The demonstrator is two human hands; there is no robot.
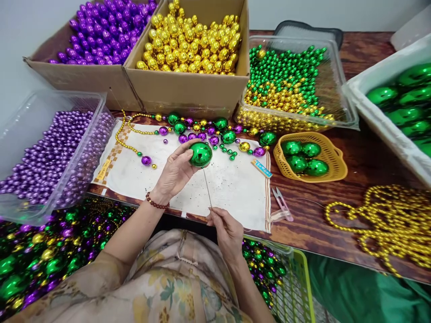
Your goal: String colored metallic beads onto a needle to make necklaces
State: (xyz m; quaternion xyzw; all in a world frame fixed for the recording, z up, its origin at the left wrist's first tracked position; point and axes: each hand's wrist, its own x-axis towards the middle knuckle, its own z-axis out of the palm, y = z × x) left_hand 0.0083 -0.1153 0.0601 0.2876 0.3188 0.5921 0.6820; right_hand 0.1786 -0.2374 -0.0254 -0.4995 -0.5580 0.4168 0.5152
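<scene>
Over the white cloth (128, 175), my left hand (177, 168) is closed around a large shiny green bead (201, 154). Pinched in the fingers of my right hand (226, 226), below it, is a long thin needle (208, 190) that points up at the bead; whether its tip enters the bead is hard to see. Behind my hands lies a beaded strand (182, 128) of green, purple and gold beads, with a gold section curling to the left. Several loose small green beads (231, 152) rest beside it on the cloth.
Cardboard boxes of purple beads (104, 31) and gold beads (188, 45) stand behind. Plastic tubs hold purple beads (54, 157) and green and gold beads (286, 80). A yellow basket (332, 172), pink-handled thread snips (283, 204) and gold bead strands (397, 224) lie right.
</scene>
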